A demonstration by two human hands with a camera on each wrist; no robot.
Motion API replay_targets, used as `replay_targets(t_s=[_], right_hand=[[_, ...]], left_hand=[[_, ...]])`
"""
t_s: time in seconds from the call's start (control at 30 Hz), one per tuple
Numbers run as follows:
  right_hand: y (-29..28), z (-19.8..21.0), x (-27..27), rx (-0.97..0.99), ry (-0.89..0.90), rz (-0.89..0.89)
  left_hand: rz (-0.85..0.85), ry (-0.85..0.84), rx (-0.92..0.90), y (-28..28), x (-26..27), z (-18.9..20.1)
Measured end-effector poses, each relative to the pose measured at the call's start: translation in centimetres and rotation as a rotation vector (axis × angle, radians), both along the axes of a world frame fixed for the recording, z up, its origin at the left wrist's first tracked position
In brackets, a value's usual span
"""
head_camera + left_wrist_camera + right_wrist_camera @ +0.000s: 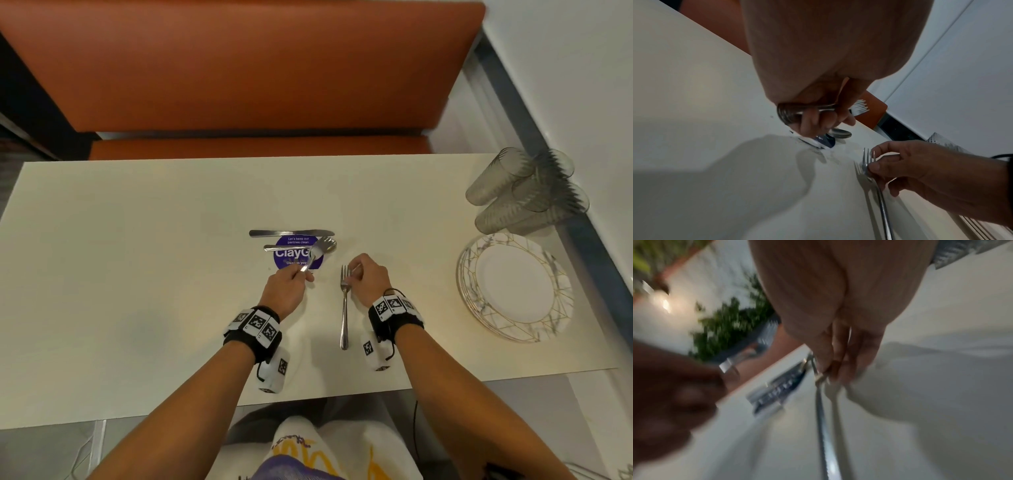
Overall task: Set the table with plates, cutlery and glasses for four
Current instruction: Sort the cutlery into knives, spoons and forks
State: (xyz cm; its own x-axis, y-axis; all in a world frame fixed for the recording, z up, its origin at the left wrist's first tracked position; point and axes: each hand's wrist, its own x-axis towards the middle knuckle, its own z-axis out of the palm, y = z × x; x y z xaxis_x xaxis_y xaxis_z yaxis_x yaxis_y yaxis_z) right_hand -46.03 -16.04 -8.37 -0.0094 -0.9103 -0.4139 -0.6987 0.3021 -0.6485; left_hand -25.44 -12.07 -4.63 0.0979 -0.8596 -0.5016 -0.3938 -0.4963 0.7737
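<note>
My left hand point(291, 284) grips a bundle of forks point(317, 251) by the handles, tines raised over the purple round sticker point(291, 255); the left wrist view shows those forks point(858, 108) in its curled fingers. My right hand point(368, 279) pinches the neck of a single fork point(344, 308) that lies on the cream table point(137, 257), handle toward me; this fork point(867, 162) is seen between thumb and fingers. A knife point(291, 233) and a spoon point(298, 246) lie crosswise at the sticker. Stacked plates point(515, 287) and several glasses point(524, 190) sit at the right end.
An orange bench point(239, 68) runs along the table's far side. A white wall point(582, 68) borders the right end, close behind the glasses. The right wrist view is blurred.
</note>
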Motion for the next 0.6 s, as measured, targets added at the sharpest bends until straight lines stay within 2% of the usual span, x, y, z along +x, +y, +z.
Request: replay_targets(t_s=[0.13,0.23,0.33,0.5,0.6], right_hand=[[0.1,3.5,1.4,-0.023,-0.240,-0.008],[-0.6,5.5,2.8,-0.088,-0.410,-0.090],[-1.4,5.7,4.1,-0.153,-0.403,-0.172],[-1.4,5.2,5.4,-0.156,-0.386,-0.264],[-1.5,5.1,5.8,-0.204,-0.280,-0.251]], left_hand=[[0.067,0.098,0.043,-0.7,0.1,-0.1],[0.096,0.250,0.103,-1.0,-0.2,0.3],[0.072,0.369,0.153,-1.0,-0.7,1.1],[0.073,0.384,0.126,-1.0,-0.9,1.4],[0.117,0.413,0.129,-0.9,-0.4,1.1]])
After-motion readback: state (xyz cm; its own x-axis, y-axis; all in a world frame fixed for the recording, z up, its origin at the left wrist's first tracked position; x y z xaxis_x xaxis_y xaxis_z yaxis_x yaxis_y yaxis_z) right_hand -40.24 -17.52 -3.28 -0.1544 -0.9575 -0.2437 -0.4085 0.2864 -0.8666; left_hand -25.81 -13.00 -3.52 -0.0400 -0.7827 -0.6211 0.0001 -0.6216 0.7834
